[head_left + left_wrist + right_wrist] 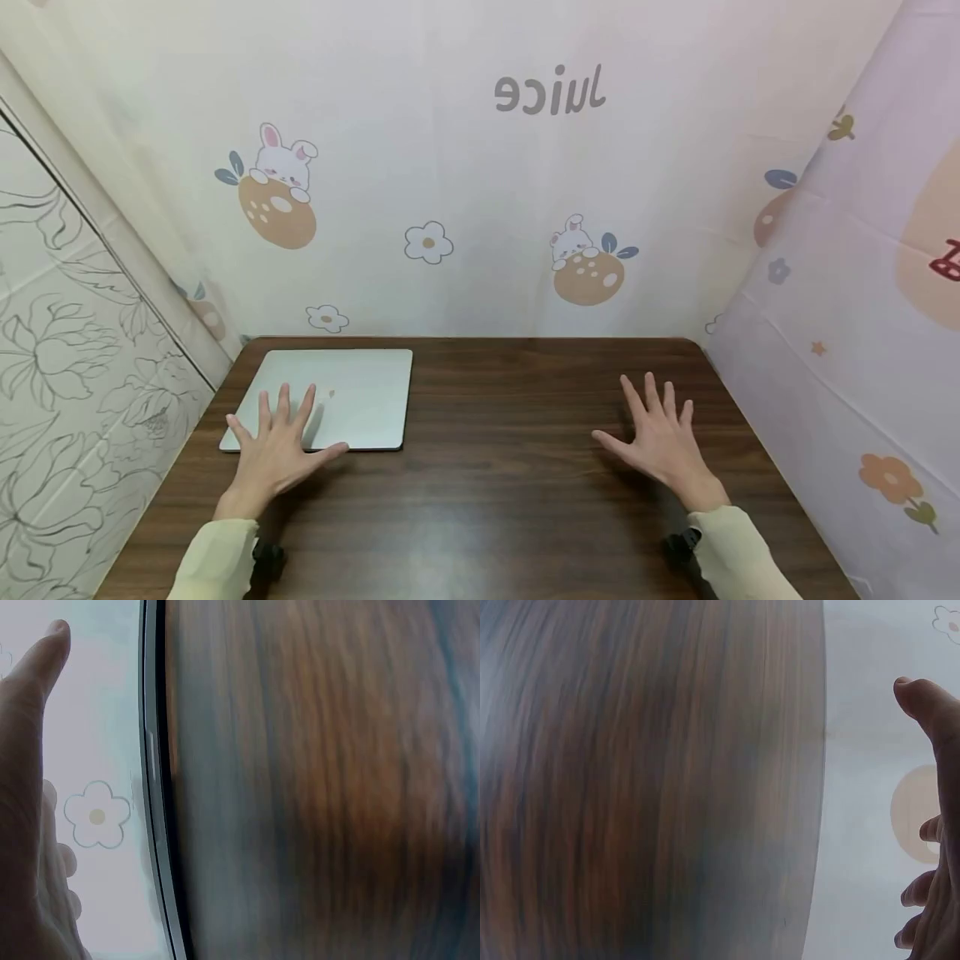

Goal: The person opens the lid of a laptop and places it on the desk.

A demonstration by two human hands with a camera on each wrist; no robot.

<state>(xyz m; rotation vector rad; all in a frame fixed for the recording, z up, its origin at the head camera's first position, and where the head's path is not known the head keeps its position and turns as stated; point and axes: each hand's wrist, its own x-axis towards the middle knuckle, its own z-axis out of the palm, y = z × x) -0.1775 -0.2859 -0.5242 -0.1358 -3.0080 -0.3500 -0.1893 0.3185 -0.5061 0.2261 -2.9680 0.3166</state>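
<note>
A closed silver laptop [367,400] lies on the left part of a dark wood-grain table [487,433]. My left hand [273,454] is held over the laptop's front edge, fingers spread wide and nothing gripped; its fingers overlap the lid in the head view. In the left wrist view the thumb [45,656] sticks out straight, to one side of a thin dark edge. Over the right part of the table, my right hand [663,442] has its fingers fanned out and holds nothing. The right wrist view catches its thumb [922,701] and several fingertips.
Behind the table hangs a pale curtain [465,175] printed with rabbits, oranges and flowers. Another printed sheet [825,275] borders the right side, and a white panel with line-drawn flowers [67,358] stands at the left. Dark wrist devices sit at both cuffs.
</note>
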